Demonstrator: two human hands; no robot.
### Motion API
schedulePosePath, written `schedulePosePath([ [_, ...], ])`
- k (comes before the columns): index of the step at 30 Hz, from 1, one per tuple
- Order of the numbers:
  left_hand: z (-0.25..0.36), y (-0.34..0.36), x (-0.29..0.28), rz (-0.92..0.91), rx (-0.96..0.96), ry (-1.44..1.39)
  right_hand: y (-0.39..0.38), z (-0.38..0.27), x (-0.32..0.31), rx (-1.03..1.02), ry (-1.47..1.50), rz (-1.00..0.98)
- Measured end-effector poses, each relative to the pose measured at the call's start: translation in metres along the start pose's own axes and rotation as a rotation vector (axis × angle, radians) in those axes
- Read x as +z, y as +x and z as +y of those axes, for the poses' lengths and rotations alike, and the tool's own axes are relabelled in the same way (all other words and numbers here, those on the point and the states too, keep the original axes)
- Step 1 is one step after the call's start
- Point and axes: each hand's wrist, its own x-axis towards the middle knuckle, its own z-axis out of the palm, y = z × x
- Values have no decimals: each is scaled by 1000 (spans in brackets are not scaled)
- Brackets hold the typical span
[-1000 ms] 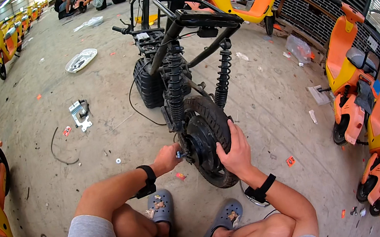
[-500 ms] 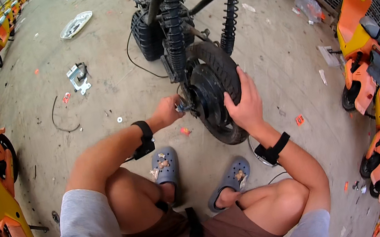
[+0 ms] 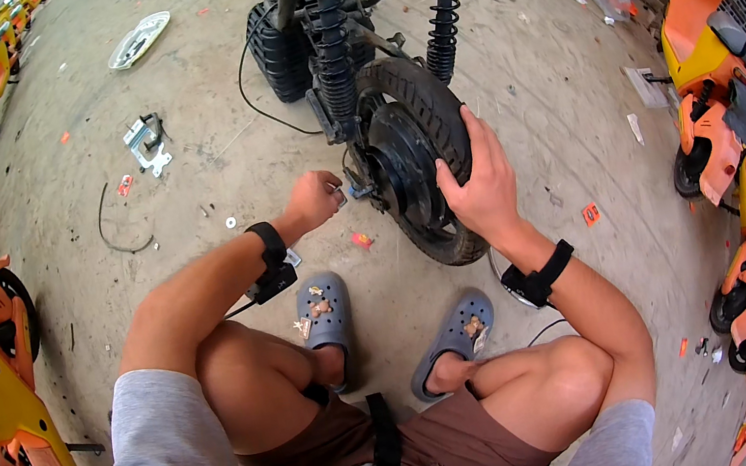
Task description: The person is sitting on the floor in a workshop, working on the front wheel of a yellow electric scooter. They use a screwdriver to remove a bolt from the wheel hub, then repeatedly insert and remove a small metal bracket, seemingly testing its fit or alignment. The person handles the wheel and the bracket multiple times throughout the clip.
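A black scooter rear wheel [image 3: 416, 106] with a dark hub stands upright in front of me, tilted slightly. My right hand [image 3: 482, 184] grips its tyre from the right, thumb on the near side and fingers along the tread. Just left of the hub, my left hand [image 3: 315, 199] is closed in a pinch on a small metal piece [image 3: 339, 193], too small to name exactly. A bit of blue [image 3: 354, 192] shows at the axle end, apart from my fingers. The left shock absorber [image 3: 331, 41] rises above the axle; the right shock absorber [image 3: 445, 16] hangs beyond the tyre.
A black cable [image 3: 247, 95] trails from the frame to the floor. Farther left lie a metal bracket [image 3: 146, 145], a curved black hose [image 3: 105, 230], a washer [image 3: 232, 223] and a white oval part [image 3: 140, 40]. Yellow-orange scooters [image 3: 8, 397] line both sides.
My left hand has drawn back leftward from the axle, with the small metal piece in its fingers. My right hand stays on the tyre. The view has shifted slightly.
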Motion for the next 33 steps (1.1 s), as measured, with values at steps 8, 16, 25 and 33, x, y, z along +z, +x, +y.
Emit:
schedulePosePath([
  [8, 17, -2, -3, -49, -135, -114, 0, 4, -2, -9, -19, 2],
  [16, 16, -2, -2, -51, -172, -177, -1, 4, -2, -13, -28, 1],
  [25, 18, 7, -22, -154, -206, -259, -3, 6, -3, 7, -22, 13],
  [33, 28, 0, -68, -408, -124, -420, -3, 9, -3, 35, -16, 29],
])
